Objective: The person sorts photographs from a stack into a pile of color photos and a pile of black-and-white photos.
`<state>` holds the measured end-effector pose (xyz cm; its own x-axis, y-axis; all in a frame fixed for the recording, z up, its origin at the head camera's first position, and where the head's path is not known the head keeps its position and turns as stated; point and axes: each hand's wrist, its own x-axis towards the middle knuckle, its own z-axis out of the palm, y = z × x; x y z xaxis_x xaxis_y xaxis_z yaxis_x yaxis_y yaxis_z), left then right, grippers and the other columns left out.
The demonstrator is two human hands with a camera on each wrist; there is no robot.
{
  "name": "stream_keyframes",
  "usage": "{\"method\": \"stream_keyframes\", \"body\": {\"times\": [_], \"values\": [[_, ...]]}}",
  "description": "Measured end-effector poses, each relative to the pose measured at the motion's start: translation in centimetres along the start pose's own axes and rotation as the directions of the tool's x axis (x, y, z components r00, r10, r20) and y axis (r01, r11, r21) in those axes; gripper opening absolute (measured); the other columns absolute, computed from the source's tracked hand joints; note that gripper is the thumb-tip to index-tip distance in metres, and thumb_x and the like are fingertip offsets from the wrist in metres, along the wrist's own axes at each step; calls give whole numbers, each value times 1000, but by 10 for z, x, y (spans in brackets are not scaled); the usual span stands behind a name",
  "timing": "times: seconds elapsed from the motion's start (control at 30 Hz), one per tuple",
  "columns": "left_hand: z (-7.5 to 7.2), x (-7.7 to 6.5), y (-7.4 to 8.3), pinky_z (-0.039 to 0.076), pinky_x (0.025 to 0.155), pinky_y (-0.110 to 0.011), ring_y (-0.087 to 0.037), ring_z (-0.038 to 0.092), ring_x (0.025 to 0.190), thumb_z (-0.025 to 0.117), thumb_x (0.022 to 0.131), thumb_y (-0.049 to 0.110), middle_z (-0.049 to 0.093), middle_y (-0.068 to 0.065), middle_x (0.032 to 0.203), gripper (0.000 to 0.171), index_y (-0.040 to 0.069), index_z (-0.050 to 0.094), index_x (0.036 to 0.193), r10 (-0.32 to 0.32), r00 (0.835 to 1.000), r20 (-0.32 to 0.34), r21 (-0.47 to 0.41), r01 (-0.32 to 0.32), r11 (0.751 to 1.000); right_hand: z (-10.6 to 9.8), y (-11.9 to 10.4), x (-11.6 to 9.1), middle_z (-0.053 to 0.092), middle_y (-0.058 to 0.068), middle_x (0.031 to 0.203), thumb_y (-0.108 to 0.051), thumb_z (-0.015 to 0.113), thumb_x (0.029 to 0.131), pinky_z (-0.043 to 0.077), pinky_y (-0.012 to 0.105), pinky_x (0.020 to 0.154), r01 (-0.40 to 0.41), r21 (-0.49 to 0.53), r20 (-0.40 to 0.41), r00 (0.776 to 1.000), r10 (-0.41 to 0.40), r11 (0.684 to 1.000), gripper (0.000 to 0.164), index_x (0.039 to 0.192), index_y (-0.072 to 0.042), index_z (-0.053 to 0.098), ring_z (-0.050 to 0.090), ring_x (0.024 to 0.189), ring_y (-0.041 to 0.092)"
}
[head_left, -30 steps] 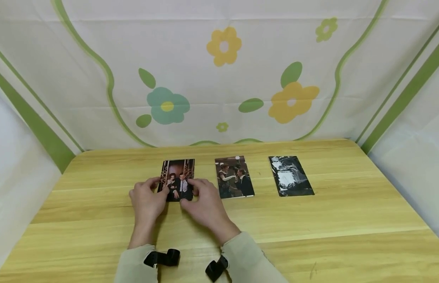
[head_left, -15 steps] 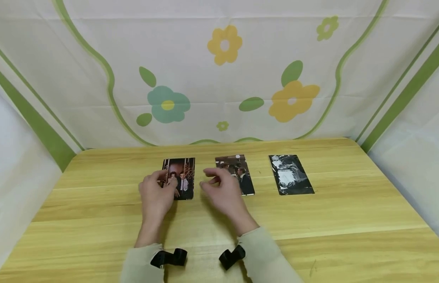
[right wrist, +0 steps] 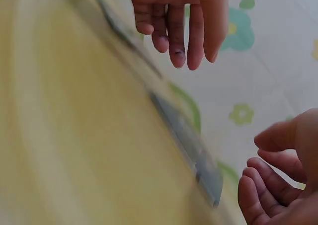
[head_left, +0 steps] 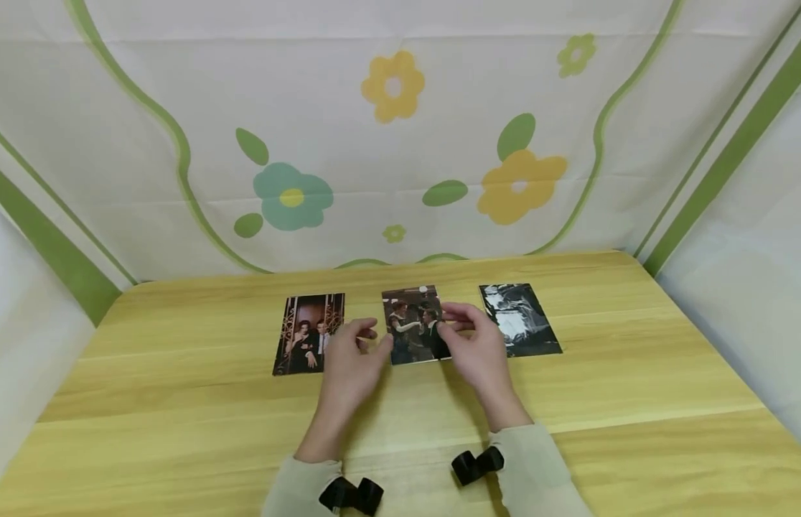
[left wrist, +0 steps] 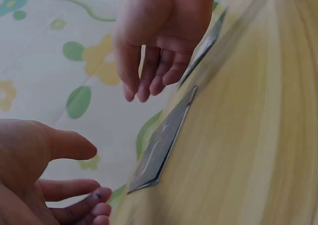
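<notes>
Three photo cards lie in a row on the wooden table. My two hands flank the middle card (head_left: 410, 334), which shows two people in a dim room; its edge looks layered in the left wrist view. On its left is my left hand (head_left: 349, 366), fingers relaxed and curved, covering part of the left card (head_left: 300, 337) in the head view. My right hand (head_left: 481, 355) is at its right edge, with the thumb over the card in the head view. The wrist views show both hands apart from the middle card (left wrist: 161, 145), holding nothing.
The black-and-white right card (head_left: 523, 319) lies behind my right hand, its lower left corner partly covered. A white cloth with printed flowers (head_left: 446, 129) hangs along the table's (head_left: 181, 409) back edge. Black bands (head_left: 352, 495) sit on both sleeves.
Both hands have moved right, from the left card to either side of the middle card. The right hand let go of the left card first, then the left. The head view shifted slightly.
</notes>
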<state>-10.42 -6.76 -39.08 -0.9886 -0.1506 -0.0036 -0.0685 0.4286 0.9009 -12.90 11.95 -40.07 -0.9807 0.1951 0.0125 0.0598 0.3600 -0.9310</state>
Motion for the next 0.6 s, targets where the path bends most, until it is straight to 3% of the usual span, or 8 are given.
{"method": "stream_keyframes", "body": {"times": [0.17, 0.4, 0.6], "values": [[13, -1, -2, 55, 92, -47, -29, 62, 102, 78, 94, 18, 67, -18, 115, 55, -9, 64, 140, -24, 998, 56, 44, 22, 999, -7, 12, 1, 75, 12, 127, -10, 76, 95, 53, 32, 96, -37, 2, -5, 999, 37, 999, 39, 134, -9, 73, 68, 110, 24], [22, 0, -9, 53, 92, -45, -29, 56, 104, 80, 92, 18, 62, -16, 114, 64, -10, 59, 145, -38, 997, 66, 100, 31, 995, -8, 19, 6, 75, 11, 130, -12, 78, 93, 53, 34, 98, -53, -11, 4, 999, 53, 999, 44, 137, -9, 71, 68, 113, 25], [29, 1, -11, 46, 91, -46, -33, 49, 113, 82, 90, 25, 58, -16, 118, 75, -8, 54, 151, -34, 997, 68, 204, 19, 979, -8, 23, 6, 60, 15, 137, -18, 82, 93, 55, 43, 99, -20, -150, 42, 999, 27, 988, 56, 146, -7, 65, 64, 114, 29]]}}
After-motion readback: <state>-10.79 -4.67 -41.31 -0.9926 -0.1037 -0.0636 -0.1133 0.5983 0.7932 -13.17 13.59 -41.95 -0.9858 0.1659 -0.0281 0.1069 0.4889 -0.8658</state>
